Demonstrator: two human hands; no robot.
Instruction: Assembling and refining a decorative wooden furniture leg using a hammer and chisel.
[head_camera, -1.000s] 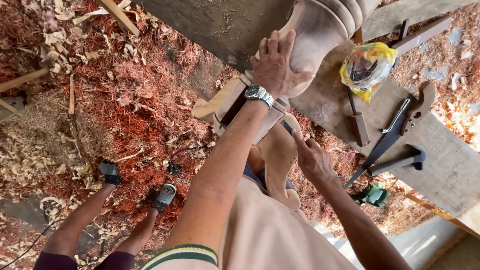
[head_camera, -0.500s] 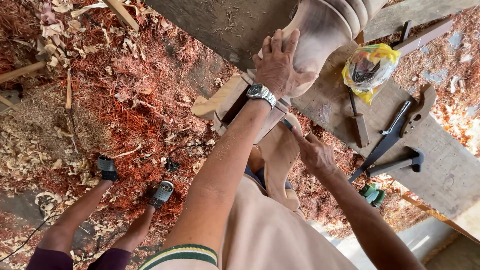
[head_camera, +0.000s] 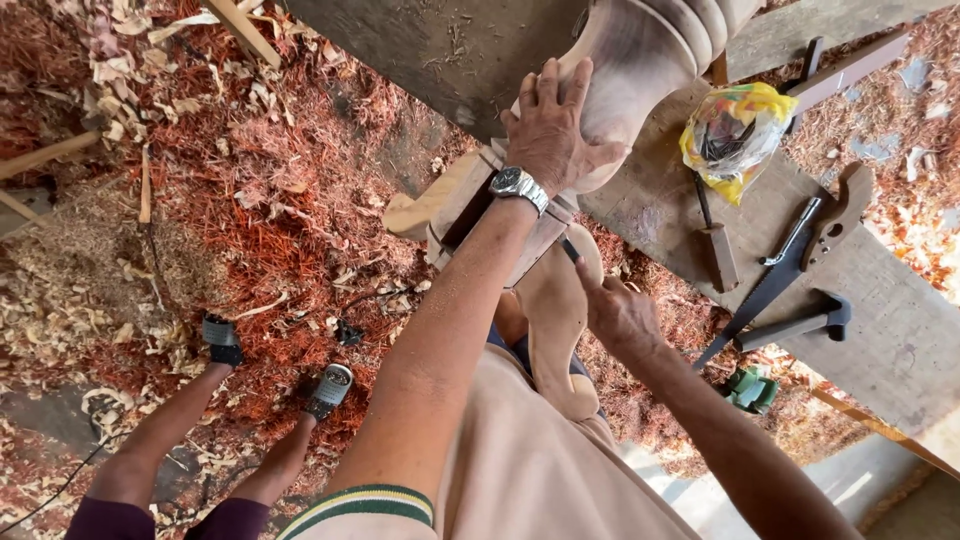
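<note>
Head view. Left hand (head_camera: 555, 130), wristwatch (head_camera: 518, 183) on the wrist, lies flat with fingers spread on a turned wooden leg (head_camera: 640, 60) at the worktop (head_camera: 890, 340) edge; grip spread, pressing, not closed round it. Right hand (head_camera: 618, 315) sits lower, fingers curled against a pale curved wooden piece (head_camera: 555, 330) just below the leg; cannot tell if that grip is closed. On the worktop: handsaw (head_camera: 790, 260), hammer (head_camera: 800, 322), chisel (head_camera: 715, 245), yellow plastic bag (head_camera: 735, 125). Red wood shavings (head_camera: 250, 200) cover the floor.
</note>
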